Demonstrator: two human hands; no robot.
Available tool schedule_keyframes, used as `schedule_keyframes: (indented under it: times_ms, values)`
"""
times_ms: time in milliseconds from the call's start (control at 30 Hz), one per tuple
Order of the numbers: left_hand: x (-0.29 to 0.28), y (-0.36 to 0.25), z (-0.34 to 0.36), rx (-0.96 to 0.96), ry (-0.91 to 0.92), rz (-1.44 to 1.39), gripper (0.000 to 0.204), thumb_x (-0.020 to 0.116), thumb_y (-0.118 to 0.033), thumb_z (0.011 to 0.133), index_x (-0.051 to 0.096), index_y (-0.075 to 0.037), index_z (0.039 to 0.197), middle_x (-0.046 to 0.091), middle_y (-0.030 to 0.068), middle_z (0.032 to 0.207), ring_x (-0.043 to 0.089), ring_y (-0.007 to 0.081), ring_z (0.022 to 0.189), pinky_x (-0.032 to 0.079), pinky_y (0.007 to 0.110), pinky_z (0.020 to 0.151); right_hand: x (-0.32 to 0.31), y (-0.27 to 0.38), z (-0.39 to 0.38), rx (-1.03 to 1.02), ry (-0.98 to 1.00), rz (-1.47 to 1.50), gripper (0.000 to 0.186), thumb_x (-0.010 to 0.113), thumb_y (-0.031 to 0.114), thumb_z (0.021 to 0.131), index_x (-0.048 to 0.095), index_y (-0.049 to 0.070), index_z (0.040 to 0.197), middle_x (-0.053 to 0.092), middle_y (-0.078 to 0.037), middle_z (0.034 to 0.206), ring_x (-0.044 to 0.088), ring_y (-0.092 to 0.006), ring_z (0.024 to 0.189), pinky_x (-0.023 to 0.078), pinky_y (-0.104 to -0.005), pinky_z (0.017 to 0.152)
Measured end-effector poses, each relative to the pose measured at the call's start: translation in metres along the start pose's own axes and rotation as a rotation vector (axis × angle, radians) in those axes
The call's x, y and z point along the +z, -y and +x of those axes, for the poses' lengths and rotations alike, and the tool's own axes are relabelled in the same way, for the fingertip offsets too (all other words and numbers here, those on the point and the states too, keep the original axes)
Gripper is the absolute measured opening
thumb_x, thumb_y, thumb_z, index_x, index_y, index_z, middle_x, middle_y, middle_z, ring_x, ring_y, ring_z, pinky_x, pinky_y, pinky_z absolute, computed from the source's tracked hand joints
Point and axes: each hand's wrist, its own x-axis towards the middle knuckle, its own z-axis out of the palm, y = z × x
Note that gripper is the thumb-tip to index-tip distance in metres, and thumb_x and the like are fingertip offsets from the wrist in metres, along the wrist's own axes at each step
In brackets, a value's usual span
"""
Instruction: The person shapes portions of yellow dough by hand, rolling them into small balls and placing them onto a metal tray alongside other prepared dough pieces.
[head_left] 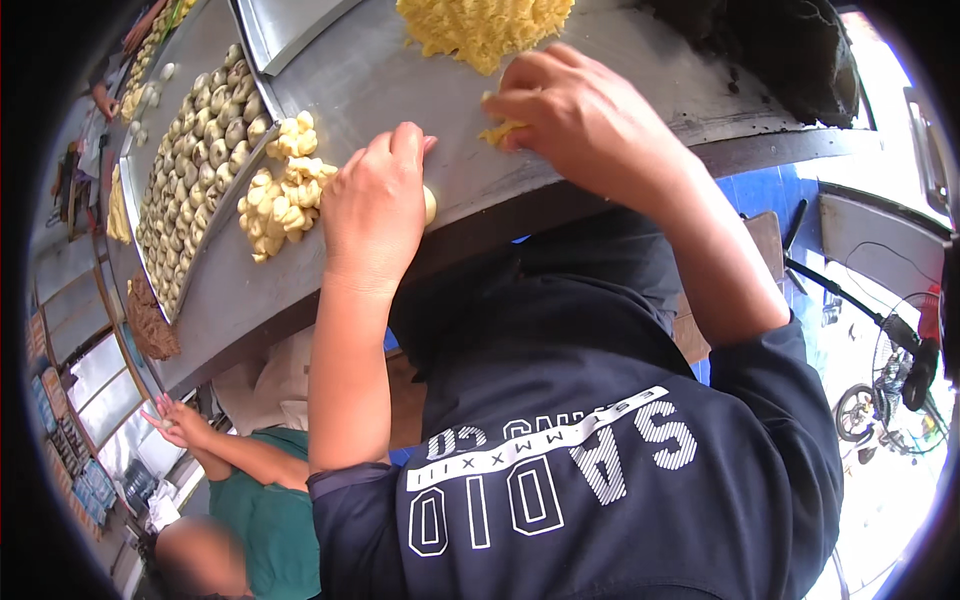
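My left hand (375, 205) rests curled at the metal table (420, 95) beside a pile of pale dough pieces (280, 205), a round dough piece (429, 205) showing past its knuckles. Its fingers are closed; what they grip is mostly hidden. My right hand (585, 120) has curled fingers on a small yellow crumbly lump (500, 135), below a large mound of the same yellow mass (475, 25).
A metal tray of dough balls (195, 170) lines the left, beside an empty-looking tray (290, 25) and brown mass (150, 320). A dark mass (780, 60) lies at right. A co-worker in green (255, 500) works at lower left; other hands show at far upper left.
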Motion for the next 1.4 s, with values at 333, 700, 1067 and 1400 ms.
schedule_keyframes:
  times_ms: [333,700,1067,1400]
  values:
    - [0.009,0.003,-0.022,-0.070,-0.191,-0.159,0.024,0.066,-0.025,0.117,0.073,-0.003,0.111,0.080,0.0171,0.110,0.078,0.0430,0.103,0.061,0.053,0.089,0.022,0.006,0.005,-0.206,0.021,0.058,0.015,0.071,0.018,0.094,0.082,0.012,0.100,0.075,-0.002,0.111,0.071,-0.0244,0.109,0.062,-0.0386,0.097]
    - [0.019,0.020,-0.064,0.072,-0.353,-0.767,0.067,0.105,-0.017,0.081,0.073,-0.003,0.138,0.081,0.0141,0.138,0.077,0.0330,0.127,0.061,0.043,0.111,-0.005,0.002,-0.024,-0.192,0.203,0.322,0.017,0.072,0.014,0.093,0.083,0.009,0.107,0.077,-0.004,0.122,0.072,-0.0272,0.114,0.062,-0.0412,0.099]
    - [-0.004,0.028,-0.032,-0.026,-0.105,-0.444,0.075,0.101,-0.016,0.086,0.070,-0.010,0.154,0.081,0.0108,0.137,0.075,0.0271,0.102,0.061,0.040,0.095,-0.010,0.003,-0.020,0.051,0.042,0.060,0.030,0.089,0.019,0.091,0.083,0.011,0.119,0.075,-0.006,0.128,0.071,-0.0297,0.118,0.063,-0.0422,0.100]
    - [-0.026,0.101,0.027,-0.493,-0.064,0.294,0.022,0.087,-0.029,0.100,0.078,-0.009,0.104,0.082,0.0133,0.103,0.079,0.0339,0.091,0.061,0.049,0.077,-0.002,-0.003,-0.031,0.051,-0.044,0.011,0.025,0.089,0.026,0.092,0.084,0.012,0.111,0.077,-0.003,0.125,0.069,-0.0278,0.123,0.061,-0.0449,0.105]
